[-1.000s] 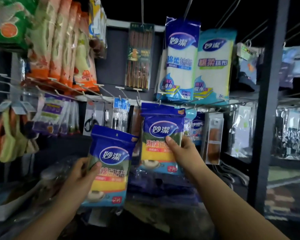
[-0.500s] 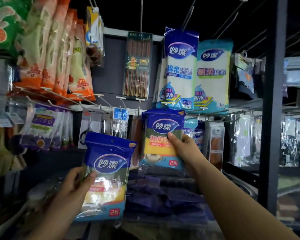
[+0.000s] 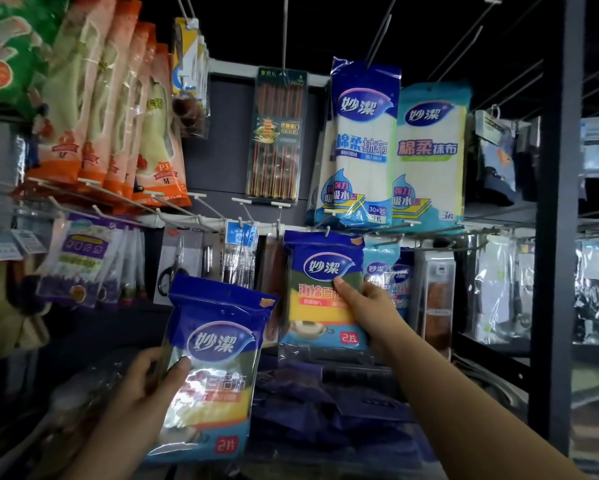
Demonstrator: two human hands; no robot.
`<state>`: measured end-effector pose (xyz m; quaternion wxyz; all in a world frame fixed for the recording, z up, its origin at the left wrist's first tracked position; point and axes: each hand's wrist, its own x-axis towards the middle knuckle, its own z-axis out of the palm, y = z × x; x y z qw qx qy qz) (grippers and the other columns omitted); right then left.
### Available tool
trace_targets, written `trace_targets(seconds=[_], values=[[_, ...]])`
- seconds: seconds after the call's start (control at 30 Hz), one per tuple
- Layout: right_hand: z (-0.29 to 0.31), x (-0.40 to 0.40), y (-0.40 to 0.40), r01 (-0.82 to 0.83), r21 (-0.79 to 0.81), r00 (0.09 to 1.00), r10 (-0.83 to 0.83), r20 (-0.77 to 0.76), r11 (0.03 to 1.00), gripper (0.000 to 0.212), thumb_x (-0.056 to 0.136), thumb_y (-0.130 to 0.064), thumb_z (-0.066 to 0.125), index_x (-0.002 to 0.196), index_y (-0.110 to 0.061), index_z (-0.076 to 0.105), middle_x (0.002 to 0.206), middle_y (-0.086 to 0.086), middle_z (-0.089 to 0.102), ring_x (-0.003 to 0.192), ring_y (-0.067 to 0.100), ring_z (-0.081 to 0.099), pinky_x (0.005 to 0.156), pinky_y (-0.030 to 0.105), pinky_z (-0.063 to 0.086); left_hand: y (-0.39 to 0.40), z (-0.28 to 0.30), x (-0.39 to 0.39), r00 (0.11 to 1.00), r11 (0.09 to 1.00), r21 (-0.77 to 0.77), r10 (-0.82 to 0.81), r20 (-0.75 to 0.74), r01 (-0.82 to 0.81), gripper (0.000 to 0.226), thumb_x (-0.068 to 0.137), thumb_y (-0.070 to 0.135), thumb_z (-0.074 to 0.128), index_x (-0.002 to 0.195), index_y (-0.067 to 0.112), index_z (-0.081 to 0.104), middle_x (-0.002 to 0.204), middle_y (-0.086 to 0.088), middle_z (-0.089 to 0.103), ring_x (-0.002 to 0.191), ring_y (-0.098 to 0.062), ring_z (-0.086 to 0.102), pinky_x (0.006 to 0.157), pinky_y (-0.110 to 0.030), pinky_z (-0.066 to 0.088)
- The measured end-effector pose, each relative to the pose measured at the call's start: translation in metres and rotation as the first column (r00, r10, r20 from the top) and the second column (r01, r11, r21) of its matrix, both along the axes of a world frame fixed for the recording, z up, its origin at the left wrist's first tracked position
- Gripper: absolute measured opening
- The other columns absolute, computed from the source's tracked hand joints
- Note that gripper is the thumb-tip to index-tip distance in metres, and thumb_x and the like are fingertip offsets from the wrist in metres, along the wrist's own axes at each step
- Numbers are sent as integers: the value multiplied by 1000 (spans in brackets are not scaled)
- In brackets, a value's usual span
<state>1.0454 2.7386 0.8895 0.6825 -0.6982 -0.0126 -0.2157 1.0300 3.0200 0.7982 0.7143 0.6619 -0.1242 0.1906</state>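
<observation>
While the left hand (image 3: 145, 386) grips the first sponge pack (image 3: 218, 341) by its left side, with the thumb on the front and the fingers behind, the right hand (image 3: 369, 306) pinches the second sponge pack (image 3: 320, 271) by its right side, with the thumb across the front. The first pack is low and tilted a bit, close to the person. The second pack is higher and farther away, and its top sits right at a metal hook (image 3: 327, 232). I cannot tell if it hangs on the hook.

Both packs have a blue top with the brand 妙洁 in white on a dark blue oval. Each has a red tag near the bottom that says 2片. On the second pack you can read 海绵百 before the thumb covers the rest. Glare hides some of the words on the first pack.

Above the right hand hang two cloth packs of the same brand. The white cloth pack (image 3: 363, 143) says 棉柔抹布, 30×30 and 1片. The pale blue cloth pack (image 3: 429, 157), just beside it, says 棉柔抹布 in orange and 3片. Above and between the hands hangs a chopsticks pack (image 3: 277, 136). Up above the left hand hang orange glove packs (image 3: 118, 109), and one shows P3 and M.
</observation>
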Motion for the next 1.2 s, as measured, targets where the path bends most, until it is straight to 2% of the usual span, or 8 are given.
trace_targets(seconds=[0.07,0.3,0.5,0.63,0.7,0.77,0.93,1.2], values=[[0,9,-1,57,-86,998,-57,-2,995,31,87,-40,66,105,-17,56,93,10,72,75,26,73,73,45,60,0,1,0,1000,1000,-11,-4,2,4,6,90,13,60,95,14,57,91,-6,62,87,-22,56,47,-20,47],[-8,59,-7,287,-340,956,-291,41,896,31,90,-49,57,105,-22,57,115,9,61,99,28,63,91,48,53,3,-5,8,1000,1000,25,2,-31,-1,6,88,23,63,93,25,59,95,-8,68,94,-30,63,89,-54,48],[-17,75,-4,420,-456,895,-442,63,785,76,92,-51,51,151,-13,23,149,14,26,137,37,31,112,51,32,3,-8,12,996,1000,-11,-12,-93,11,7,88,25,64,92,28,59,99,-8,67,96,-32,63,92,-59,47],[-28,39,8,591,-318,804,-514,299,741,61,92,-31,61,142,-9,36,138,12,32,130,28,33,110,41,33,-6,-5,6,996,999,-20,-31,-87,30,5,89,29,62,92,30,59,94,-6,68,87,-28,66,78,-48,56],[-42,8,20,522,-296,829,-393,398,800,38,92,-26,61,126,-15,46,125,3,44,111,13,48,96,27,39,-14,-4,4,994,998,-46,-53,-92,48,4,89,31,61,92,31,60,88,-5,71,78,-27,69,68,-42,58],[-63,-20,33,317,-329,921,-205,332,890,21,91,-27,62,108,-22,51,105,-2,58,87,1,57,79,22,46,-25,-2,2,990,991,-85,-112,-88,105,7,88,30,61,95,29,61,86,-8,74,75,-28,71,71,-44,57],[-97,-57,51,-230,-153,972,233,2,961,46,76,-34,67,119,-22,53,105,2,72,93,16,71,76,27,57,-65,5,-3,952,960,-114,-269,-144,254,16,89,37,59,103,31,58,89,-9,74,79,-31,72,68,-43,59],[-45,-54,15,6,-106,991,9,136,994,41,73,-40,67,109,-22,57,103,6,73,86,21,73,74,38,58,-70,2,15,992,992,4,-127,0,127,8,95,20,52,91,21,59,84,-6,62,65,-17,55,56,-28,42]])
